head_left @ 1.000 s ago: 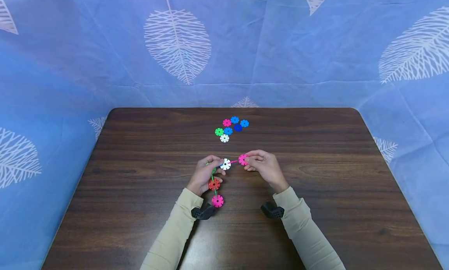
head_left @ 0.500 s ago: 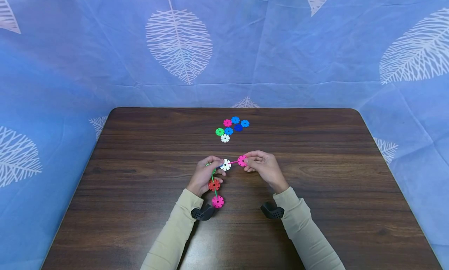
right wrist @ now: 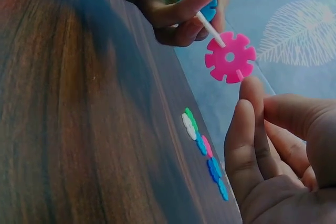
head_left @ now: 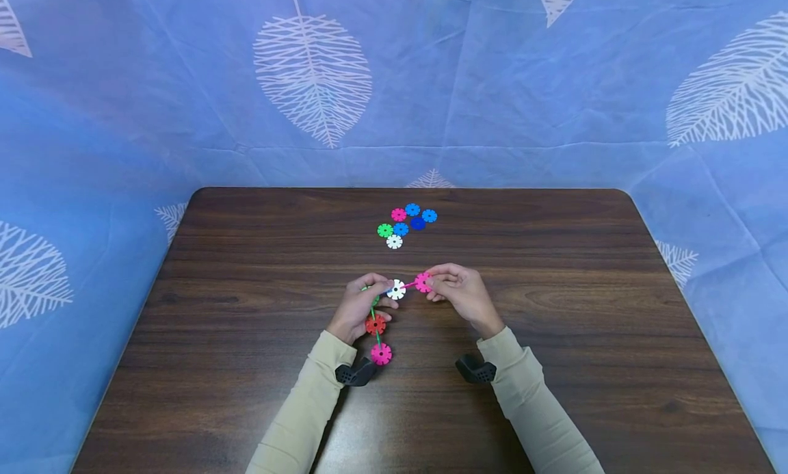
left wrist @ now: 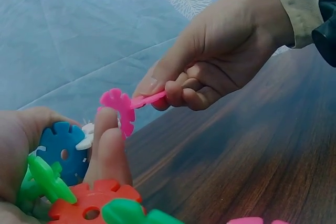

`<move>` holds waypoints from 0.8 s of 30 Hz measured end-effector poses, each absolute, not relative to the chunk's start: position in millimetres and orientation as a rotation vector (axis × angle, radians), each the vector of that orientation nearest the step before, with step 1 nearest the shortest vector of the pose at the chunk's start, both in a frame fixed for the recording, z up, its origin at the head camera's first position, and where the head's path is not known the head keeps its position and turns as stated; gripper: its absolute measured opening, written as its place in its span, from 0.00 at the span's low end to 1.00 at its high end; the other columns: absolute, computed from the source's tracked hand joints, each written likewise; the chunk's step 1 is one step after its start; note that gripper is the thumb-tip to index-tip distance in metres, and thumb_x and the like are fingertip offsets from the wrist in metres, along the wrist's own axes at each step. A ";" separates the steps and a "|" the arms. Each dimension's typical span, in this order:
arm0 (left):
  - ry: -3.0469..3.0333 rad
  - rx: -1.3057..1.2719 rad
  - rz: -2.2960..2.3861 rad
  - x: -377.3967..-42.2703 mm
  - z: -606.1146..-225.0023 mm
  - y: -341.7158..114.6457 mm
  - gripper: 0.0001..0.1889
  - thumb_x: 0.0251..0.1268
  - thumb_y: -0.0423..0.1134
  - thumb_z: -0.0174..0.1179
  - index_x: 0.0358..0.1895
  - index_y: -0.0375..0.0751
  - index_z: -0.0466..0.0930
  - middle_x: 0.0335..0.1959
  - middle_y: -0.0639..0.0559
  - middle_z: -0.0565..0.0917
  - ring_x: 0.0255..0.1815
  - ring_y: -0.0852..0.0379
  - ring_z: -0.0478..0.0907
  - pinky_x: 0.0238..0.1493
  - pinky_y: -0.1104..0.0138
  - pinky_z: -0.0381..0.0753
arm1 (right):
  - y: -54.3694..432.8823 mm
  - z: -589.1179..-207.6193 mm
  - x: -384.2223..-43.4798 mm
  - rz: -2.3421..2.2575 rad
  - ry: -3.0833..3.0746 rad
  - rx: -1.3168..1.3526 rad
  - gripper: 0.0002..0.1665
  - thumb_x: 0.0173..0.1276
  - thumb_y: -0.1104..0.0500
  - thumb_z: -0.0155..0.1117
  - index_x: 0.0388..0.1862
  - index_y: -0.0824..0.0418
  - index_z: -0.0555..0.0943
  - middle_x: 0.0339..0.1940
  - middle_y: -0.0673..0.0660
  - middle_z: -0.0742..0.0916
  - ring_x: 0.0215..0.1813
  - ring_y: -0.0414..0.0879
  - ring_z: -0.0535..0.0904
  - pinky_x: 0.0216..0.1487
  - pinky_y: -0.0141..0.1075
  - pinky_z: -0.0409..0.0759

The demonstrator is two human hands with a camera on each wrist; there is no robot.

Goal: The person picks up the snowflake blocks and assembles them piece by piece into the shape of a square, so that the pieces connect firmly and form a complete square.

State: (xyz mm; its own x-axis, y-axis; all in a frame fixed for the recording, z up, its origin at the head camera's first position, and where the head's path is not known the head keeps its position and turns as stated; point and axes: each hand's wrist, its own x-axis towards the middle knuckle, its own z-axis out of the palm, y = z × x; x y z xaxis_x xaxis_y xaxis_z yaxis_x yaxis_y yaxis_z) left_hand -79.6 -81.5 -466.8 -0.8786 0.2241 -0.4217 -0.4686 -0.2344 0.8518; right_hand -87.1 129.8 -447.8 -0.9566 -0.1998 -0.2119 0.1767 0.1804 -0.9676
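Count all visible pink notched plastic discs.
4: one pinched by the right hand, one linking it to a white notched plastic disc, one near the left wrist, one loose on the brown wooden table. The left hand may hide more.

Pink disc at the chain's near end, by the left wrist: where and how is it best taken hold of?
Probably by its right-hand rim, pinched from the right. The pink disc turns its flat face toward the head camera, that notched edge free; a green disc joins its far edge, and the black wrist camera sits close on its left.
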 end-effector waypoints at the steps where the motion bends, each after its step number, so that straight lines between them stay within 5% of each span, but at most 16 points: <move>1: 1.590 -0.289 2.148 -79.7 -466.3 -81.4 0.05 0.67 0.37 0.55 0.38 0.39 0.74 0.40 0.49 0.78 0.25 0.60 0.82 0.20 0.70 0.81 | 129.6 -447.7 -87.4 -1.835 2.180 -0.027 0.17 0.66 0.62 0.62 0.50 0.71 0.77 0.38 0.63 0.85 0.30 0.41 0.83 0.42 0.48 0.84; 16: 1.673 -0.273 2.199 -77.2 -461.2 -74.9 0.03 0.65 0.33 0.55 0.35 0.36 0.76 0.35 0.49 0.81 0.21 0.57 0.84 0.23 0.65 0.84 | 126.7 -450.4 -88.8 -1.858 2.229 -0.055 0.15 0.65 0.64 0.63 0.46 0.74 0.79 0.36 0.65 0.87 0.26 0.39 0.82 0.37 0.45 0.85; 24: 1.589 -0.277 2.199 -75.9 -465.0 -74.1 0.11 0.69 0.35 0.52 0.47 0.30 0.72 0.40 0.45 0.79 0.29 0.57 0.86 0.37 0.66 0.86 | 125.6 -447.8 -93.5 -1.797 2.309 -0.117 0.16 0.68 0.59 0.61 0.49 0.69 0.81 0.36 0.64 0.86 0.27 0.40 0.80 0.35 0.38 0.84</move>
